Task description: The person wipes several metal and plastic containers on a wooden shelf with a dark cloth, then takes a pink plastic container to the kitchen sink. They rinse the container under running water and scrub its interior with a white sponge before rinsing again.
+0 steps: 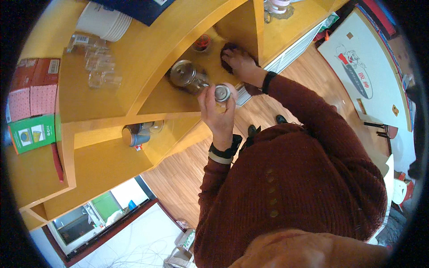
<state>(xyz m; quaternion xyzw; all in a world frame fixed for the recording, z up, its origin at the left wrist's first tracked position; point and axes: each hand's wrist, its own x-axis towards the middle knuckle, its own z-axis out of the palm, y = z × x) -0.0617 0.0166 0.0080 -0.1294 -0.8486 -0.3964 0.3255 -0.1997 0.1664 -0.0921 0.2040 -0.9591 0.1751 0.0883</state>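
My left hand (pixel 218 120) is closed around a small pale container with a round silver-and-white lid (pixel 222 93), lifted at the front of a yellow wooden shelf compartment (pixel 167 103). Inside that compartment my right hand (pixel 242 64) presses a dark, crumpled cloth (pixel 228 56) against the board, its fingers bent over it. A clear glass teapot (pixel 183 73) with a round lid stands on the shelf just beyond my left hand. Farther back is a small round container with red in it (pixel 202 42).
Drinking glasses (pixel 99 67), stacked white paper cups (pixel 103 22) and red and green boxes (pixel 33 134) fill the shelf at left. A dark mug (pixel 134 135) lies on the lower shelf. At right stands a white board-like panel (pixel 366 67) on the wooden floor (pixel 174 178).
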